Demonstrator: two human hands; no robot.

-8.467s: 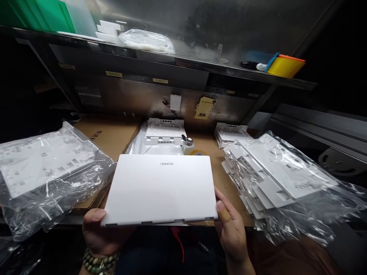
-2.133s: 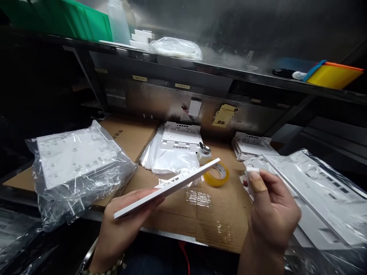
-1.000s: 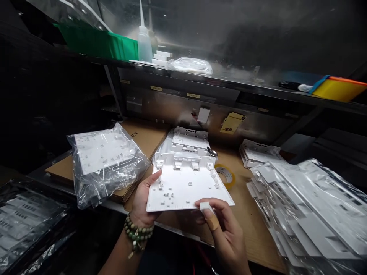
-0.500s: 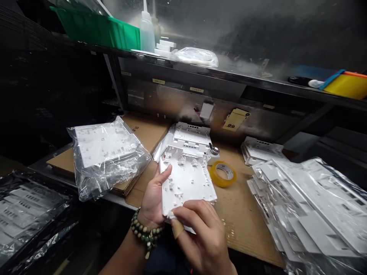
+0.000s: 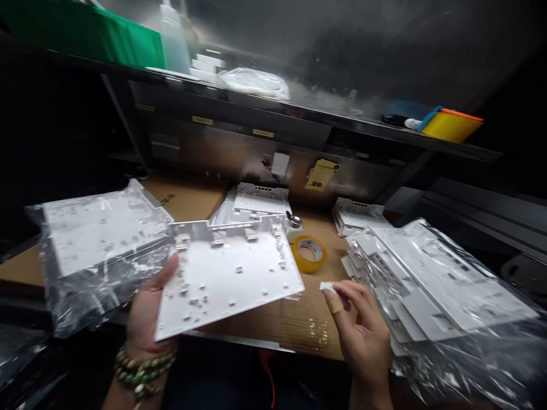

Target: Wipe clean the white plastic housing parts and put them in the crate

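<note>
Two hands work over the front edge of the table. The left hand grips a white plastic panel by its left side, ribbed face up, held above the table. The right hand, fingers curled, pinches a small white pad just right of the panel, beside the bagged panels. A tape roll lies behind.

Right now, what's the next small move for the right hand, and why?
Probably carry the right hand left until the small white pad in its grip touches the white panel: the left hand holds that panel ribbed side up, and the pad sits clear of its right edge.
</note>
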